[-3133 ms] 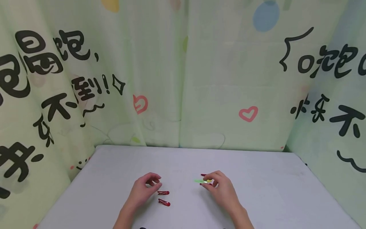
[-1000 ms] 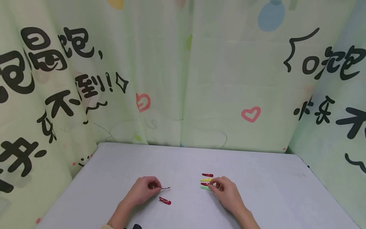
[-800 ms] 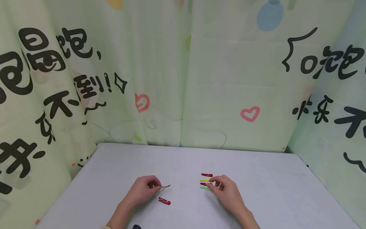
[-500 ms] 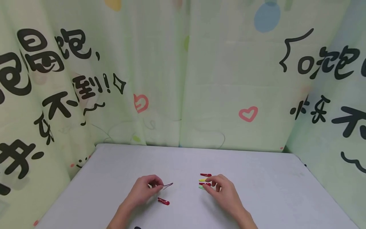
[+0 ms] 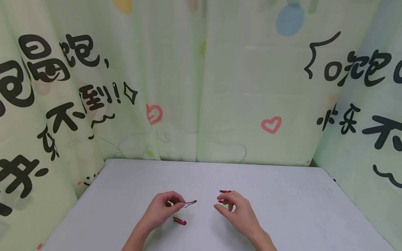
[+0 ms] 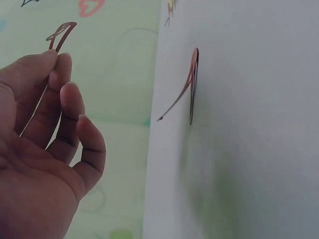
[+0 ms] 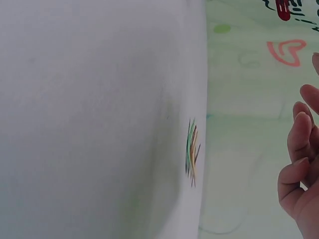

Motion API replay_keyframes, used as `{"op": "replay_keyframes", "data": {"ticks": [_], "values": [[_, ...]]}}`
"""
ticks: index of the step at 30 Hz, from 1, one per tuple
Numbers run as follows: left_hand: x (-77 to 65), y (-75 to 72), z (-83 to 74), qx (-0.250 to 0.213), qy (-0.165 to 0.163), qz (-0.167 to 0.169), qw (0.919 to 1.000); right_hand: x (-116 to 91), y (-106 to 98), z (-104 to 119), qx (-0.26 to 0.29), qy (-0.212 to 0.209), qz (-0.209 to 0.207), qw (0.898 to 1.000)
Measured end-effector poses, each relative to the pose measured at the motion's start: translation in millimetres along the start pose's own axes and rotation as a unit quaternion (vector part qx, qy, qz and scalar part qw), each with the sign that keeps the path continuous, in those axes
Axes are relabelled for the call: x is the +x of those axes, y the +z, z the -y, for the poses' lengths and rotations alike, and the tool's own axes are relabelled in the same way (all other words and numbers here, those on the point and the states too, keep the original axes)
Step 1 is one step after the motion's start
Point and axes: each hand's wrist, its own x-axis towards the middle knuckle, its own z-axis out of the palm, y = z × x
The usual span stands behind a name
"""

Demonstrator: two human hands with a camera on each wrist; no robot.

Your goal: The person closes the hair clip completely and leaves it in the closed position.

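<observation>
My left hand (image 5: 164,210) pinches a red snap hair clip (image 5: 190,202) between thumb and fingertips, raised off the table. In the left wrist view that clip (image 6: 61,35) points upward from the fingertips. Below the left hand, a second red hair clip (image 5: 179,221) lies on the table. My right hand (image 5: 240,213) hovers over the right-hand row with thumb and fingers apart and nothing between them. From that row show a far red clip (image 5: 224,191), a nearer red clip (image 5: 221,201) and a green clip (image 5: 225,206); the right hand hides the yellow one in the head view.
The white table (image 5: 282,195) reaches back to a pale green curtain (image 5: 232,104) printed with black characters and hearts. More curtain hangs along the left and right sides.
The left hand has picked up a red clip from the table and carried it rightward. The right hand has let go of the green clip, leaving it in the row, and shifted slightly left.
</observation>
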Motion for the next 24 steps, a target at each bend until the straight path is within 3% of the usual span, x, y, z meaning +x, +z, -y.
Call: {"op": "replay_keyframes", "data": {"ticks": [7,15,24], "values": [[-0.4,5.9,-12.5,-0.064,-0.004,0.016,0.9978,4.3,6.1,10.5,0.022,-0.053,0.009,0.998],[0.5,16.6,-20.8,-0.149,-0.035,0.054,0.9867,6.8,12.5,19.6,0.036,-0.028,0.042,0.998],[0.2,24.1,-26.1,-0.134,-0.018,0.056,0.9893,6.2,17.6,20.8,0.057,-0.071,0.014,0.996]]}}
